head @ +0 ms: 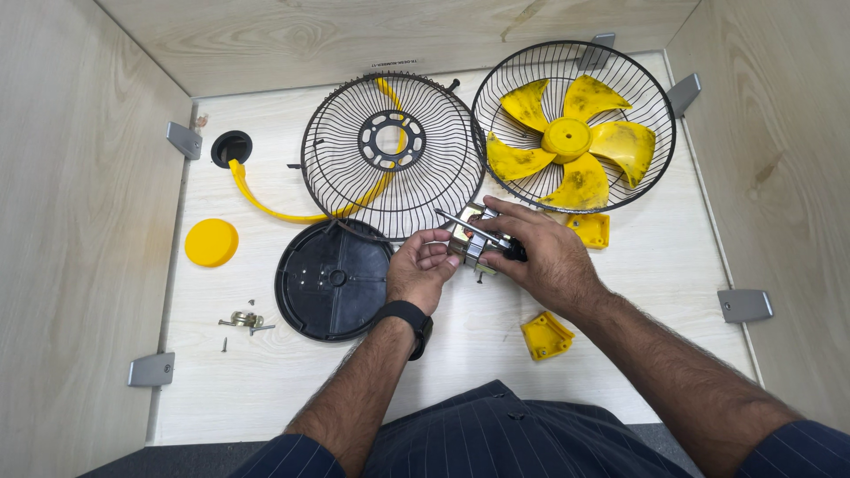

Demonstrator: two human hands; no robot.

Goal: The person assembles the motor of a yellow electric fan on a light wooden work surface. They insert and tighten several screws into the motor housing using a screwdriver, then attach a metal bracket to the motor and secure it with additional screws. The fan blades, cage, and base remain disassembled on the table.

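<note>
Both hands hold a small metal fan motor (471, 239) with a thin steel shaft sticking out to the upper left. My left hand (419, 268) cups the motor from the left and below; a black watch sits on that wrist. My right hand (542, 252) grips the motor from the right, fingers curled over its top. The motor hovers just above the pale wooden table (637, 265), near the lower edge of a black wire fan guard (392, 155).
A second wire guard (655, 159) holds a yellow fan blade (568, 140) at the back right. A black round base plate (332, 281) lies left of my hands. A yellow cap (212, 242), yellow cable (257, 202), yellow plastic pieces (546, 335) (591, 229) and loose screws (243, 322) lie around.
</note>
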